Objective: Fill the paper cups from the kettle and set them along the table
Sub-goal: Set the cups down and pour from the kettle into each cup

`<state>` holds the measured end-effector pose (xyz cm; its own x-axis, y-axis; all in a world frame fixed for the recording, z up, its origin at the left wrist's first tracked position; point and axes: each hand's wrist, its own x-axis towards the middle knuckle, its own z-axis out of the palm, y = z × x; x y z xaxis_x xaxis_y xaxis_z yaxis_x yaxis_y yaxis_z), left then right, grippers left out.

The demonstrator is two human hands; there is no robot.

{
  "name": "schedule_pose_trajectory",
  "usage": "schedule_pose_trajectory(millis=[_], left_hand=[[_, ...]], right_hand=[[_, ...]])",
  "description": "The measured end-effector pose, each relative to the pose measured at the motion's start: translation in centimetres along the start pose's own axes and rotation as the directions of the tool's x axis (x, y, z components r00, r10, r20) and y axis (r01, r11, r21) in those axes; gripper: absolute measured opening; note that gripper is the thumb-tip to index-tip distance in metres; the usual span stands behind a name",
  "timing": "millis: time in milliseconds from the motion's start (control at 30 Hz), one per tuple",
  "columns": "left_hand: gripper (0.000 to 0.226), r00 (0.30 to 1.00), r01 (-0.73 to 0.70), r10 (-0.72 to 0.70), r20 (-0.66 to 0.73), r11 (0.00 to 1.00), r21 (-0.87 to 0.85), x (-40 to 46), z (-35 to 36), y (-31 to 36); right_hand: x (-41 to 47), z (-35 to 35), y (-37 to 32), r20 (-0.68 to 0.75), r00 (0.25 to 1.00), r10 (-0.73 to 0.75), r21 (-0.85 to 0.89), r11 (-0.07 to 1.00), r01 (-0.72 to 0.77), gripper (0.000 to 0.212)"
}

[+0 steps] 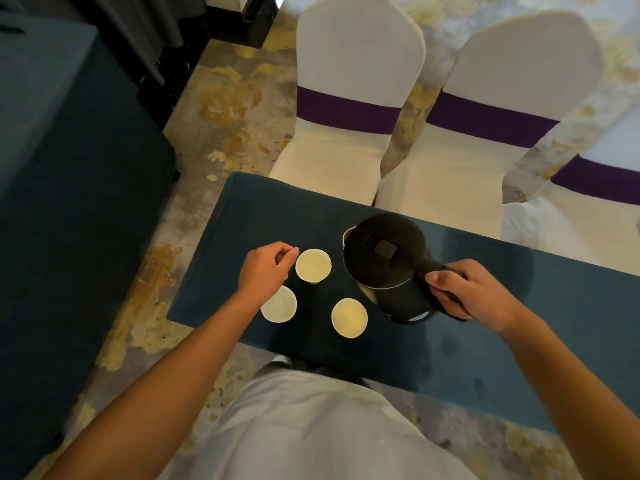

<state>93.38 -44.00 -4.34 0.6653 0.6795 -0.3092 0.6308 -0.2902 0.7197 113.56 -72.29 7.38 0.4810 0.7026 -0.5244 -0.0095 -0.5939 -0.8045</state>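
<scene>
Three white paper cups stand near the left end of the narrow table [519,341], which has a dark teal cloth: a far cup [313,265], a near-left cup [279,304] and a near-right cup [349,318]. To their right stands a black kettle [384,258] with its lid down and its spout [347,233] at the far left. My right hand [474,292] is closed around the kettle's handle. My left hand [268,270] sits just left of the far cup, fingers curled, fingertips at its rim; whether it grips the cup is unclear.
Three white-covered chairs with purple bands, such as the nearest one [349,109], line the table's far side. Another teal-draped table [69,202] stands to the left across a patterned carpet aisle [221,116]. The table's right stretch carries nothing visible.
</scene>
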Motion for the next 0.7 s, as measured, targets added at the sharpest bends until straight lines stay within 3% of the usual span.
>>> schedule_pose_trajectory(millis=[300, 533, 700], left_hand=[[0.015, 0.985, -0.099, 0.096, 0.140, 0.995, 0.011, -3.6, -0.2, -0.1], [0.013, 0.954, -0.171, 0.184, 0.236, 0.982, -0.077, -7.8, 0.4, -1.8], [0.019, 0.933, -0.110, 0.138, 0.332, 0.989, -0.102, -9.4, 2.4, -2.6]], right_hand=[[-5.9, 4.3, 3.5, -0.168, 0.980, 0.104, 0.205, 0.976, -0.068, 0.052], [-9.9, 8.8, 5.1, -0.249, 0.952, 0.179, 0.249, 0.962, -0.116, 0.047], [-11.6, 10.0, 5.6, -0.235, 0.945, 0.228, 0.264, 0.950, -0.164, 0.045]])
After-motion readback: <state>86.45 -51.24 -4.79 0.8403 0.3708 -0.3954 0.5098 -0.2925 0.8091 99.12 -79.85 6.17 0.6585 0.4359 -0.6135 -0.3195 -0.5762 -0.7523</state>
